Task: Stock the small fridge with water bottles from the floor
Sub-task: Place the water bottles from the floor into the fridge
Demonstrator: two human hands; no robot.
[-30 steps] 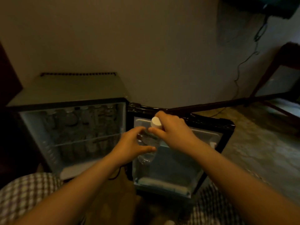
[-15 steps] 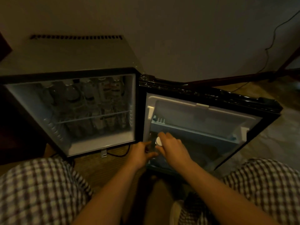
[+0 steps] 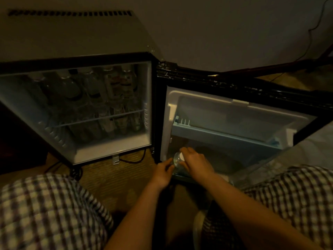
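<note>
- The room is dim. The body of the water bottle is mostly lost behind the two hands and in the shadow of the door's bottom rack, so only its white cap and clear shoulder show.
- The stocked bottles inside the small fridge are murky outlines standing behind the wire shelf. Their number cannot be told.
- The left side of the fridge is cut off by the frame edge, and the far end of the open door fades into darkness.
- The person's checked shorts fill the lower corners and hide part of the floor mat.
- The water bottle stands nearly upright at the hinge end of the bottom rack. Its cap points up toward the camera and its long axis runs down into the rack, seen almost end-on.
- The right hand reaches from the right, its fingers curled over the cap and neck and clamped on them.
- The left hand pinches the bottle's left shoulder between thumb and forefinger. Its other fingers are tucked under and out of sight.
</note>
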